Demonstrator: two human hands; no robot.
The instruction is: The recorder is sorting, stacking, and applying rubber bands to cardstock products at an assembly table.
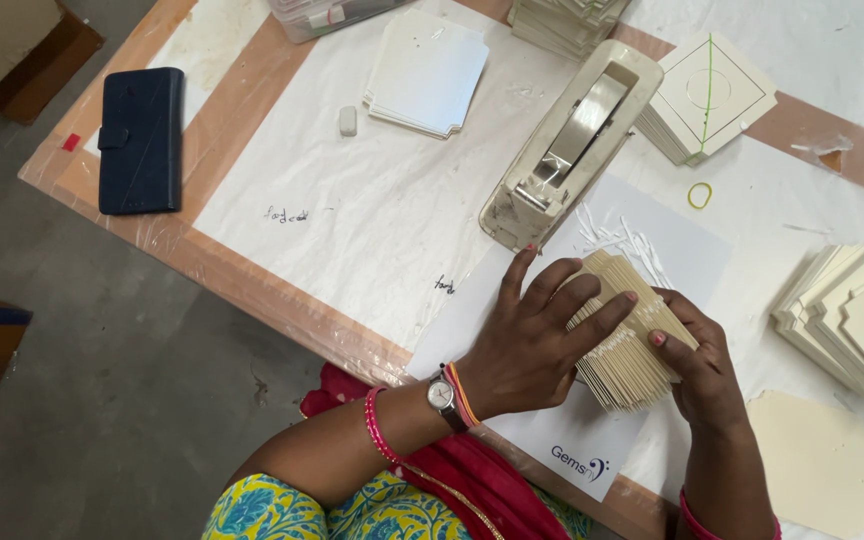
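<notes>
A fanned card stack (624, 340) sits low and right of centre in the frame, on a white sheet (692, 245) on the table (242, 270). The left hand (542, 345) lies over the stack's left side, fingers spread flat across the card edges. The right hand (700, 365) clasps its right side, fingers curled around it. Just above stands a tape dispenser (567, 140). More card piles (852, 315) lie at the right edge; a dark wallet (140, 140) at upper left.
</notes>
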